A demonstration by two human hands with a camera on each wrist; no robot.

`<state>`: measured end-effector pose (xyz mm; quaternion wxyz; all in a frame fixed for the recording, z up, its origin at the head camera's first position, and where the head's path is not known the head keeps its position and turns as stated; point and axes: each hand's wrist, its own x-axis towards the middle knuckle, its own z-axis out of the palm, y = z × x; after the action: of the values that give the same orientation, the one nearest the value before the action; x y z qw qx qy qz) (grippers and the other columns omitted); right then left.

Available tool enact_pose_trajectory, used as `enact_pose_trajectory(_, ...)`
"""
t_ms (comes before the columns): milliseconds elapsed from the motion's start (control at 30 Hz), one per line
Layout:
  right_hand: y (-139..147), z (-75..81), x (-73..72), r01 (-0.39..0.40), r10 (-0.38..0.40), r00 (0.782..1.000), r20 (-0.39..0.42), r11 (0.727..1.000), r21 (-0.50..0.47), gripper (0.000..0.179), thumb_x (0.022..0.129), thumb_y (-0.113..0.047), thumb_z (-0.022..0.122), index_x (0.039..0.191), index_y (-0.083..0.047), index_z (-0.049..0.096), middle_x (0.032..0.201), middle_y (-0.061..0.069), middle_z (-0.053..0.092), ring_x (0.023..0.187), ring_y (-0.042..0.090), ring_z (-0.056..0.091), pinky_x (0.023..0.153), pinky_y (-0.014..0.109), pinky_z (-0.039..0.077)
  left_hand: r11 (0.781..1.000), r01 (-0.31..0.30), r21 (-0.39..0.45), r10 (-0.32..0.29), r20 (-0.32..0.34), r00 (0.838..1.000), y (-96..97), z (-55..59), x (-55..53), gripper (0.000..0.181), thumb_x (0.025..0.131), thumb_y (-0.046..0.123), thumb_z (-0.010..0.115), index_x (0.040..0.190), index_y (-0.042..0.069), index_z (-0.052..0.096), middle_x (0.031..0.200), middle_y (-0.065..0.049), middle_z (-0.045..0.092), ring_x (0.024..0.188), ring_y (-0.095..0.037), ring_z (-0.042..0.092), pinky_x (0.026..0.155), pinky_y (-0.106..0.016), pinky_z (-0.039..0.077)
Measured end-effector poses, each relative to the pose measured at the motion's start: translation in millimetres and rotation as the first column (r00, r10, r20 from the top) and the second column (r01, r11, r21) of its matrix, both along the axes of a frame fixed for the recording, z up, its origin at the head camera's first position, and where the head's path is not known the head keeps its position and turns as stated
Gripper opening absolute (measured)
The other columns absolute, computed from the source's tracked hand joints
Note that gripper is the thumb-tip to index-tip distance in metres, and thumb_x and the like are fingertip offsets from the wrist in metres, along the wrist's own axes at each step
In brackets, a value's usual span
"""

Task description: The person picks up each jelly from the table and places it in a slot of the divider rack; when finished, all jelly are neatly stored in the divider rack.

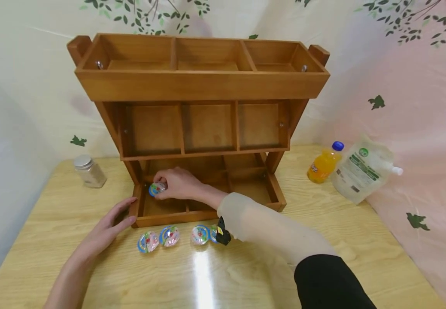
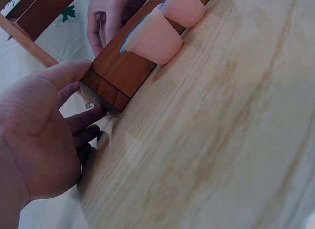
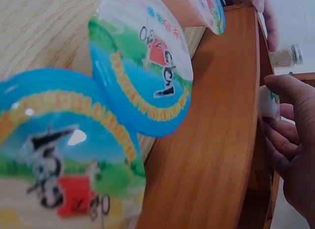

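My right hand pinches a small jelly cup with a blue and pink printed lid. It holds the cup inside the lower left compartment of a three-tier wooden rack. My left hand is at the rack's front left corner, thumb and fingers loosely spread and touching the wood. Along the front of the rack, several more jelly cups lie on the table: one cup at the left, another cup beside it, and a further cup near my right sleeve, which partly covers its neighbour.
A glass jar with a metal lid stands left of the rack. To the right are an orange drink bottle with a blue cap and a white spouted pouch. Patterned cloth hangs behind the wooden table.
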<state>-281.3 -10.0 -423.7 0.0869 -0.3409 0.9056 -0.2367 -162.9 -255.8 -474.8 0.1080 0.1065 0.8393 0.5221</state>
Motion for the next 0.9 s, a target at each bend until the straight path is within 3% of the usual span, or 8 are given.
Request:
enact_pose_trajectory(33, -0.8, -0.7, 0.0, 0.004, -0.004, 1.000, -0.003, 1.000, 0.013, 0.042, 0.088, -0.039, 0.080, 0.124, -0.020, 0.069, 0.110, -0.006, 0.076, 0.089, 0.000, 0.065, 0.073, 0.013, 0.048, 1.000, 0.001, -0.007, -0.001, -0.001, 1.000, -0.1, -0.1, 0.2, 0.063, 0.107, 0.033, 0.054, 0.163, 0.018, 0.029, 0.170, -0.020, 0.023, 0.153, -0.044, 0.020, 0.111, -0.008, 0.027)
enact_pose_trajectory(100, -2.7, -1.8, -0.5, 0.005, -0.004, 1.000, -0.011, 0.999, 0.036, 0.042, 0.088, -0.040, 0.080, 0.124, -0.020, 0.069, 0.109, -0.007, 0.076, 0.088, 0.000, 0.065, 0.072, 0.013, 0.048, 1.000, 0.003, -0.003, -0.003, -0.004, 1.000, -0.4, -0.1, 0.1, 0.063, 0.108, 0.032, 0.054, 0.163, 0.017, 0.028, 0.170, -0.020, 0.023, 0.153, -0.045, 0.020, 0.110, -0.008, 0.027)
enact_pose_trajectory(167, -4.5, -1.7, -1.1, -0.004, 0.005, 1.000, -0.016, 0.998, 0.055, 0.042, 0.089, -0.041, 0.078, 0.125, -0.020, 0.068, 0.110, -0.007, 0.075, 0.088, 0.001, 0.065, 0.071, 0.014, 0.048, 1.000, -0.001, 0.007, 0.001, -0.001, 1.000, -1.2, 0.7, 0.1, 0.063, 0.108, 0.032, 0.054, 0.163, 0.017, 0.028, 0.170, -0.021, 0.022, 0.154, -0.046, 0.019, 0.122, -0.024, 0.026)
enact_pose_trajectory(233, -6.2, -1.0, -1.9, -0.012, 0.013, 1.000, -0.024, 0.998, 0.069, 0.042, 0.090, -0.042, 0.077, 0.125, -0.020, 0.068, 0.110, -0.007, 0.075, 0.088, 0.002, 0.064, 0.070, 0.014, 0.048, 1.000, -0.006, 0.005, 0.006, -0.001, 1.000, -2.6, 1.6, -0.1, 0.064, 0.108, 0.032, 0.054, 0.163, 0.017, 0.027, 0.170, -0.021, 0.021, 0.153, -0.046, 0.019, 0.124, -0.030, 0.026)
enact_pose_trajectory(300, -7.7, 0.0, -3.0, -0.015, 0.017, 1.000, -0.026, 0.998, 0.068, 0.042, 0.091, -0.041, 0.077, 0.126, -0.020, 0.067, 0.110, -0.006, 0.075, 0.088, 0.003, 0.065, 0.070, 0.015, 0.048, 1.000, -0.007, 0.009, 0.007, -0.009, 1.000, -3.6, 2.3, -0.7, 0.063, 0.108, 0.031, 0.054, 0.163, 0.016, 0.028, 0.170, -0.021, 0.022, 0.153, -0.045, 0.020, 0.123, -0.027, 0.026)
enact_pose_trajectory(400, -9.2, 0.0, -4.4, -0.020, 0.023, 0.999, -0.036, 0.996, 0.082, 0.042, 0.092, -0.042, 0.076, 0.126, -0.020, 0.067, 0.109, -0.007, 0.074, 0.087, 0.003, 0.064, 0.069, 0.015, 0.048, 1.000, -0.005, 0.003, 0.005, -0.028, 1.000, -4.9, 1.9, -1.7, 0.062, 0.108, 0.030, 0.054, 0.163, 0.016, 0.029, 0.169, -0.021, 0.024, 0.152, -0.041, 0.023, 0.103, 0.000, 0.026)
enact_pose_trajectory(667, -11.4, -2.9, -4.1, -0.031, 0.040, 0.997, -0.064, 0.989, 0.142, 0.042, 0.093, -0.045, 0.074, 0.126, -0.021, 0.066, 0.100, -0.010, 0.070, 0.081, 0.003, 0.061, 0.066, 0.017, 0.047, 1.000, 0.002, 0.026, -0.002, -0.036, 0.999, -2.7, 0.0, -2.2, 0.061, 0.107, 0.028, 0.054, 0.162, 0.014, 0.031, 0.168, -0.023, 0.024, 0.152, -0.042, 0.022, 0.102, 0.000, 0.025)
enact_pose_trajectory(900, -7.6, -2.7, -2.8, -0.049, 0.059, 0.997, -0.058, 0.988, 0.148, 0.051, 0.093, -0.049, 0.073, 0.135, -0.021, 0.067, 0.111, -0.008, 0.074, 0.087, 0.003, 0.064, 0.072, 0.018, 0.050, 0.999, 0.003, 0.047, -0.002, -0.020, 1.000, 0.2, -1.2, -1.1, 0.060, 0.107, 0.028, 0.055, 0.161, 0.013, 0.032, 0.169, -0.023, 0.025, 0.152, -0.044, 0.022, 0.098, 0.003, 0.024)
